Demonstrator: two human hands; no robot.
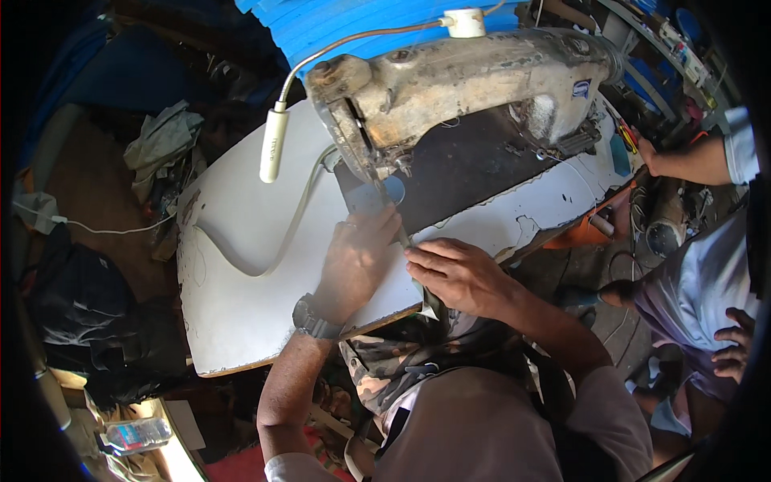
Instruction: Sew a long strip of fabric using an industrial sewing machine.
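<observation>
An old, worn sewing machine (458,84) stands on a white-topped table (233,281). A narrow grey-green fabric strip (295,217) loops over the table's left part and runs under the needle area. Its near end (430,304) hangs over the front edge beside my right hand. My left hand (357,245), with a watch on the wrist, presses its fingers together on the strip just in front of the needle. My right hand (458,271) pinches the strip nearer the edge, thumb hidden beneath. The exact needle contact is hidden by the machine head and my fingers.
A gooseneck lamp (275,145) hangs left of the machine head. Another person's hand (649,157) is at the table's right end, near yellow-and-red handled tools (626,136). That side also has a person's second hand (735,345). A black bag (84,293) and plastic bottle (138,435) lie left.
</observation>
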